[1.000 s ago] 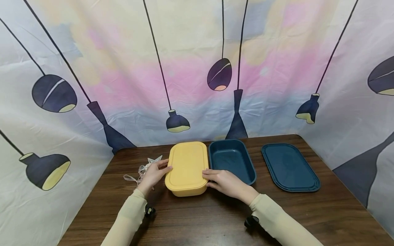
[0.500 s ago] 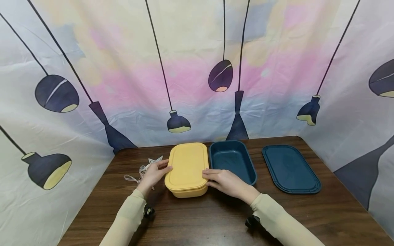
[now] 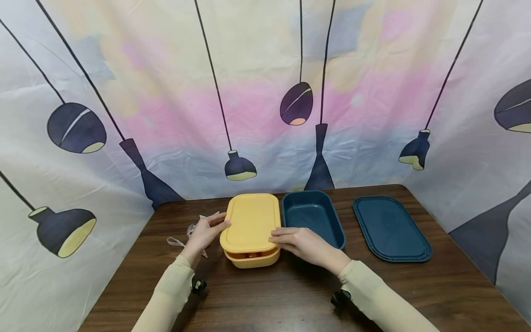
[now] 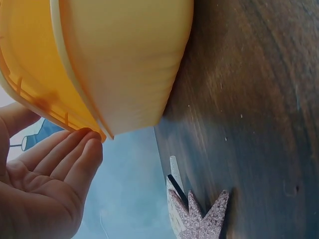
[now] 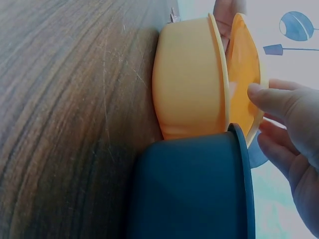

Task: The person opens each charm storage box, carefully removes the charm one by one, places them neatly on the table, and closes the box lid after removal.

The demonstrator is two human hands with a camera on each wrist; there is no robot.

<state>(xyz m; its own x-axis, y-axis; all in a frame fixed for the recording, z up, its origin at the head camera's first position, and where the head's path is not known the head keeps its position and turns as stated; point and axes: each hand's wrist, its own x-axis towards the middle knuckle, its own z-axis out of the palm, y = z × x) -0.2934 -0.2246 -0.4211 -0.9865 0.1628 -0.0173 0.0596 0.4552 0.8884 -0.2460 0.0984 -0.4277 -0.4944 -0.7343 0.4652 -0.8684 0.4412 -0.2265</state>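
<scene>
A yellow lid (image 3: 250, 223) sits tilted over a yellow box (image 3: 254, 262), its near edge raised so that a gap shows between them. Something orange-red appears through the gap, too little of it to name. My left hand (image 3: 202, 236) pinches the lid's left edge between thumb and fingers. On the opposite side my right hand (image 3: 306, 247) grips the lid's right edge; in the right wrist view its thumb (image 5: 271, 99) presses the underside of the lid (image 5: 253, 59). The far edge of the lid seems to stay close to the box.
Right beside the yellow box stands an uncovered dark blue box (image 3: 312, 214). Its matching blue lid (image 3: 392, 229) lies flat farther right. Left of the yellow box are star-shaped ornaments (image 4: 199, 219) with a pale cord (image 3: 175, 241). A printed cloth hangs behind the wooden table (image 3: 265, 299).
The yellow lid's near edge has come up off the box, opening a gap. Both hands have shifted slightly with it, the left one a little to the left.
</scene>
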